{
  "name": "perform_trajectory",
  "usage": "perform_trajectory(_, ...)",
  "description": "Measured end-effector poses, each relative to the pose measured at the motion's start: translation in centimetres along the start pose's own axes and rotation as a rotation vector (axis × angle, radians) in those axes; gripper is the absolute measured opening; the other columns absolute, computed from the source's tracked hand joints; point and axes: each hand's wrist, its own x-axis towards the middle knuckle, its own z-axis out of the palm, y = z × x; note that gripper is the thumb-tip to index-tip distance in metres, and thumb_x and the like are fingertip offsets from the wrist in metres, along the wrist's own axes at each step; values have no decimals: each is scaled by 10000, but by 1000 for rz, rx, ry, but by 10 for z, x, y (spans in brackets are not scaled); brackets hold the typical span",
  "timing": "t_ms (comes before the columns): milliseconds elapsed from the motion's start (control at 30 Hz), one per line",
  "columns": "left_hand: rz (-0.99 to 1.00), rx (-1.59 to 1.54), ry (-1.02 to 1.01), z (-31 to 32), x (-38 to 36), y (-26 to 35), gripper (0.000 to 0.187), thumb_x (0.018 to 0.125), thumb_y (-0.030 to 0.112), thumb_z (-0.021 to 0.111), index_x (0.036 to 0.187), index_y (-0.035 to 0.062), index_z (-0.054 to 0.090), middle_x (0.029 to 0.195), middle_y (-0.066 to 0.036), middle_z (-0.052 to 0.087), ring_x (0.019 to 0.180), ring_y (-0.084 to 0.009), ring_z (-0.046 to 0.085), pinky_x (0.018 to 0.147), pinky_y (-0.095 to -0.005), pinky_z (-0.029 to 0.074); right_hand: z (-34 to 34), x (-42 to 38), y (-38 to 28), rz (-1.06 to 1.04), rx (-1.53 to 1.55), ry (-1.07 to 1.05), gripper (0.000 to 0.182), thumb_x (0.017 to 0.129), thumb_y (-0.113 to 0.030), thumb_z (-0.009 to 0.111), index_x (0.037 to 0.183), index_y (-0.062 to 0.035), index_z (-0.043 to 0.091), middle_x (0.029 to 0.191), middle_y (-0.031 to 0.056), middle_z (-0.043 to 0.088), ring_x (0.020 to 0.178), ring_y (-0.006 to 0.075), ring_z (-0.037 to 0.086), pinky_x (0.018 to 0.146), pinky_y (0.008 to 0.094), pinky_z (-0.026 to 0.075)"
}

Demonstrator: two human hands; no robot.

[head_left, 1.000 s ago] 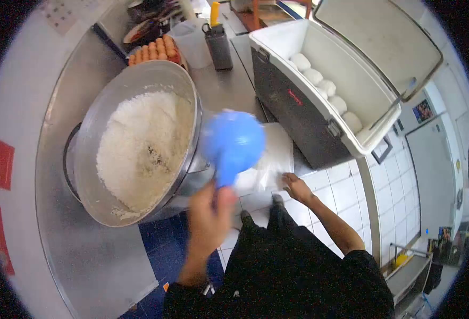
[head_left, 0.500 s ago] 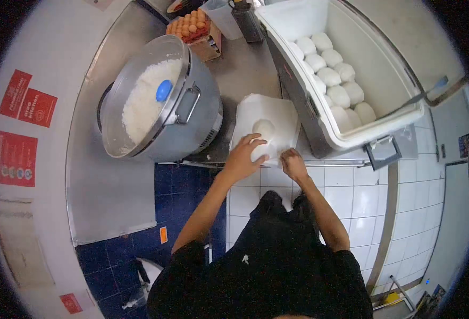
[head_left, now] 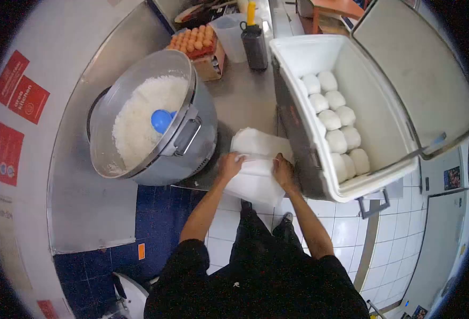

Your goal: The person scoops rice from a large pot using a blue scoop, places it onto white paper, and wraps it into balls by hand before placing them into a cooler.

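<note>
White paper sheets [head_left: 258, 186] lie at the counter's front edge, partly hanging over it, with a fold running across between my hands. My left hand [head_left: 230, 166] pinches the left end of that fold. At its right end my right hand [head_left: 283, 171] has its fingers closed on the paper. The rice mound seen earlier is hidden by the folded paper. To the left stands a large pot of white rice [head_left: 139, 114] with a blue scoop [head_left: 161, 121] in it. White wrapped bundles [head_left: 336, 140] fill part of the open cooler box [head_left: 351, 197] on the right.
Behind the pot, eggs [head_left: 196, 41] sit in a tray on a cardboard box [head_left: 211, 67]. A dark container with a yellow top [head_left: 254, 47] and a clear plastic tub [head_left: 228, 35] stand at the back of the steel counter [head_left: 245, 101]. The cooler's lid [head_left: 420, 74] hangs open rightward.
Both hands have drawn the paper's near side up and over the rice mound, which no longer shows. My left hand has left the mound for the paper. The view has shifted.
</note>
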Motion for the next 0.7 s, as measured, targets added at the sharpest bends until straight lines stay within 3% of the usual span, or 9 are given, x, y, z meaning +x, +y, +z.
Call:
perform_trajectory(100, -201, 66, -139, 34, -6, -6, 302, 862, 307, 648, 1035, 60, 670, 985, -173, 672, 973, -390, 618, 864, -504, 460, 14, 2, -7, 40, -211, -55, 188, 896, -143, 538, 1032, -13, 533, 914, 244, 614, 916, 422, 605, 796, 511, 473)
perform_trajectory(133, -69, -8, 34, 9, 2, 19, 307, 859, 290, 647, 1062, 60, 657, 983, -168, 663, 1021, -379, 591, 928, -524, 414, 12, -2, -19, 59, -226, -65, 188, 896, -143, 538, 1032, -13, 533, 914, 244, 614, 916, 422, 605, 796, 511, 473)
perform_trajectory(200, 53, -110, 204, -1, 1, 25, 317, 856, 274, 646, 1089, 60, 644, 980, -163, 654, 1069, -368, 565, 992, -544, 367, 9, -13, -43, -260, -380, 451, 278, 857, -147, 548, 1097, -8, 565, 1033, 202, 626, 1018, 384, 596, 971, 519, 433)
perform_trajectory(267, 160, -12, 208, -3, -22, 19, 285, 846, 187, 651, 1109, 78, 634, 1139, -123, 606, 1098, -315, 547, 1116, -568, 183, 16, -25, -49, -312, -370, 369, 300, 845, -134, 559, 1116, -6, 569, 1060, 196, 617, 1037, 374, 588, 1014, 531, 396)
perform_trajectory(333, 157, -124, -122, -9, -58, 7, 235, 847, 164, 641, 1055, 56, 647, 1131, -121, 608, 1075, -318, 553, 1098, -592, 227, 16, -44, -57, -301, -252, 190, 324, 821, -109, 580, 1129, -6, 588, 1081, 178, 623, 1075, 358, 576, 1069, 542, 348)
perform_trajectory(367, 280, -232, 161, -14, -75, 13, 142, 856, 173, 634, 857, 38, 678, 957, -143, 654, 984, -343, 593, 1045, -565, 334, 14, -58, -64, -222, -160, 90, 326, 809, -96, 590, 1123, -8, 602, 1074, 166, 638, 1094, 352, 573, 1082, 540, 337)
perform_trajectory(500, 41, -600, -266, -62, -102, 33, 248, 878, 230, 639, 746, 24, 679, 656, -161, 634, 633, -329, 644, 674, -438, 506, 15, -113, -74, -139, -252, -211, 270, 874, -142, 568, 1095, -4, 640, 1003, 149, 674, 1019, 325, 626, 1006, 510, 432)
perform_trajectory(600, -149, -720, -230, -18, -89, 17, 232, 919, 209, 594, 788, 27, 653, 745, -167, 653, 680, -299, 660, 607, -380, 493, 53, -115, -51, 637, 817, 74, 435, 972, -390, 532, 1075, 16, 648, 925, 142, 702, 771, 266, 683, 750, 371, 566)
perform_trajectory(700, -148, -812, -153, -22, -43, 32, 134, 919, 131, 583, 908, 7, 632, 880, -156, 665, 746, -321, 648, 651, -374, 524, 37, -61, -55, 931, 1353, 358, 318, 954, -291, 594, 1024, 16, 633, 888, 161, 687, 797, 244, 689, 719, 344, 576)
